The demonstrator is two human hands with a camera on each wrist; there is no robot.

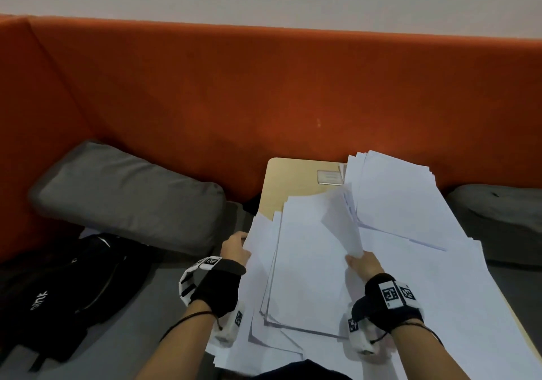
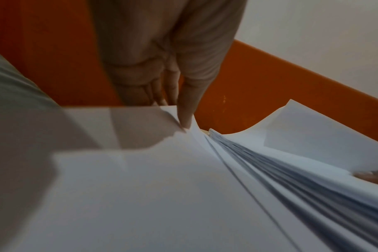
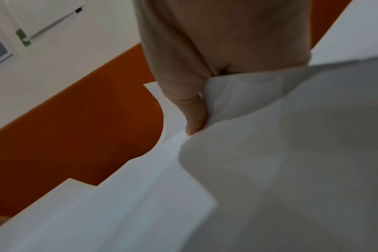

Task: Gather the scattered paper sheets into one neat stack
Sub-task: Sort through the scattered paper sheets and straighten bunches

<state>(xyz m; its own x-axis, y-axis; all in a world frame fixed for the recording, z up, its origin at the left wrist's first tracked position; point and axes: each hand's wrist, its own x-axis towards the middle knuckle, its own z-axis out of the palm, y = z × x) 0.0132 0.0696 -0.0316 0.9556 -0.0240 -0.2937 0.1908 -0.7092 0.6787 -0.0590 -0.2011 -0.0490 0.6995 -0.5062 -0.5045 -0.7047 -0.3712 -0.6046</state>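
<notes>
White paper sheets (image 1: 308, 268) lie in loose overlapping piles over a small wooden table (image 1: 293, 180). A tidier pile of sheets (image 1: 393, 197) sits at the back right. My left hand (image 1: 239, 244) grips the left edge of the middle pile, thumb (image 2: 186, 117) on top and fingers underneath. The edges of that pile (image 2: 270, 170) fan out in the left wrist view. My right hand (image 1: 356, 259) pinches a few lifted, curling sheets (image 1: 343, 221) at their near corner. In the right wrist view the thumb (image 3: 194, 116) presses the bent paper (image 3: 270, 153).
An orange sofa back (image 1: 264, 92) runs behind the table. A grey cushion (image 1: 129, 195) and a black bag (image 1: 58, 285) lie on the seat at the left. Another grey cushion (image 1: 498, 218) is at the right. A small flat card (image 1: 330, 177) lies at the table's far end.
</notes>
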